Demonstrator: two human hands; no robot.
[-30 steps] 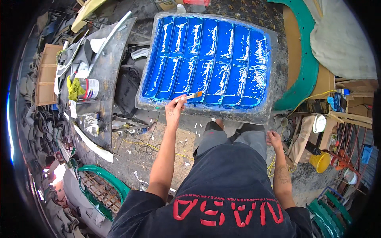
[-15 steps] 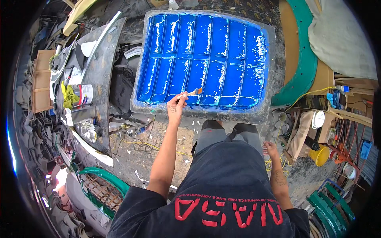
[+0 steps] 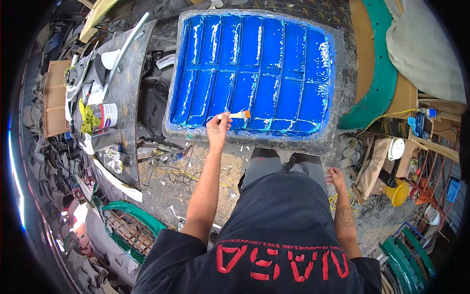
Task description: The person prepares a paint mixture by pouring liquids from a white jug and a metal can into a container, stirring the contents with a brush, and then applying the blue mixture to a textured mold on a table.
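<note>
Blue fills the biggest thing in view: a ribbed mould panel (image 3: 254,73) with a grey flange, wet-looking and streaked with white highlights, lying flat on the floor (image 3: 196,186) ahead of the person's legs. Its long channels run away from the person, split by a cross rib about halfway. Left of it lies a dark grey panel (image 3: 125,98), which carries a paint can (image 3: 108,115) with a white label, a yellow-green rag (image 3: 87,117) just beside the can, and a white cone-shaped cup (image 3: 110,58) nearer its far end. Right of the mould, a curved green piece (image 3: 379,73) lies over brown cardboard, and farther right stands a yellow bucket (image 3: 397,193) among clutter. A loose yellow cable (image 3: 166,174) trails over the dusty floor near the mould's near left corner.

The left hand (image 3: 217,131) is stretched out to the mould's near edge, its grip closed round the handle of a small paintbrush (image 3: 235,115); the brush lies across, its orange ferrule and bristles to the right of the hand, resting on the blue surface close to that near edge. The right hand (image 3: 336,177) hangs by the person's right leg, well apart from the mould, fingers loosely spread and holding nothing.
</note>
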